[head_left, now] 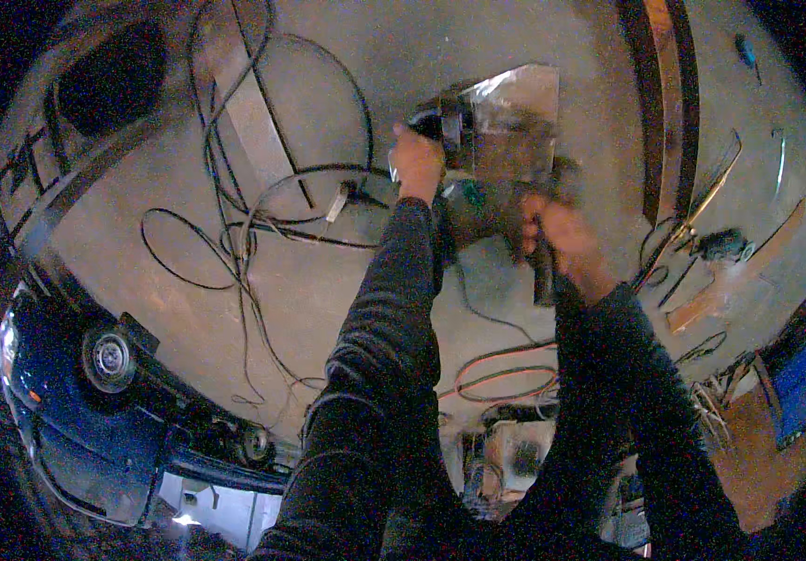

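Over the concrete floor, my left hand is closed at a dark rounded part beside a shiny metal plate. The bright metal plate reflects light and has a dark piece along its left edge. My right hand is closed round the dark handle of what looks like a corded tool, just below the plate. A small green part shows between my hands. The tool's body is blurred and in shadow, so its exact kind cannot be made out. A thin cord trails below it.
Black cables lie looped on the floor at the left, by a light flat panel. A long brown beam stretches along the right, near a torch-like rod. An orange hose coils nearer me. A dark blue vehicle stands lower left.
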Available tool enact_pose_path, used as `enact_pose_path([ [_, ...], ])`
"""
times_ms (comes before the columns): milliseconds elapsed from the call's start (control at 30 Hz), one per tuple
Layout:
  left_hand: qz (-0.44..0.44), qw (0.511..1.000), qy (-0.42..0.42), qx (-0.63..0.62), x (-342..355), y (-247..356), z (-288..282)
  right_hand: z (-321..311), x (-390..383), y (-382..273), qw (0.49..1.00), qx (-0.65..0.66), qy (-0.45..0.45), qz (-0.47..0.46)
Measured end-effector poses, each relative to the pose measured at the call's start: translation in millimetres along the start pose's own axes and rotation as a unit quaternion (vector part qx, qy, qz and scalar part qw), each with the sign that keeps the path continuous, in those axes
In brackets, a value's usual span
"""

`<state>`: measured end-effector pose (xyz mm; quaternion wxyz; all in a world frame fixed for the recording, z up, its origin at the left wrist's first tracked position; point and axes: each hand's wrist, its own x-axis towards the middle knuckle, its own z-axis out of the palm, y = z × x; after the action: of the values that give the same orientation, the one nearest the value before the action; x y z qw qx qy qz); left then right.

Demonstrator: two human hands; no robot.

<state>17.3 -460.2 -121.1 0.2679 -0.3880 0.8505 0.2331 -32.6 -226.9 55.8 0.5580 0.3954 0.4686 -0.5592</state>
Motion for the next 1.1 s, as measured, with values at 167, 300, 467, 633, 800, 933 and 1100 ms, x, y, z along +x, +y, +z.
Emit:
enact_pose_path([
  [167,0.064,0.995,-0.026,0.073,8.8,-3.9,10.3,48.3,22.6,13.1,0.985,-0.108,0.106,-0.089],
  [300,0.088,0.996,-0.002,-0.001,10.5,0.5,0.1,49.7,9.7,0.0,0.995,-0.089,0.014,0.032],
  [467,0.099,0.993,0.011,0.065,21.3,-24.3,12.7,-45.5,-26.8,-24.9,0.988,-0.126,0.070,-0.050],
  [633,0.083,0.997,-0.002,-0.006,3.0,15.7,-17.0,-194.7,-24.1,-61.6,0.903,-0.401,0.156,-0.016],
  [800,0.040,0.999,0.017,0.001,2.4,-25.0,-14.4,-184.2,-17.9,-104.0,0.860,-0.493,0.133,-0.012],
  [933,0.042,0.998,-0.028,-0.043,11.3,-6.5,-19.7,-205.1,-9.2,-110.3,0.619,-0.748,0.151,-0.188],
  [1100,0.261,0.943,-0.063,0.197,65.2,-24.3,-41.1,-226.4,12.9,-154.8,0.426,-0.869,0.063,-0.243],
])
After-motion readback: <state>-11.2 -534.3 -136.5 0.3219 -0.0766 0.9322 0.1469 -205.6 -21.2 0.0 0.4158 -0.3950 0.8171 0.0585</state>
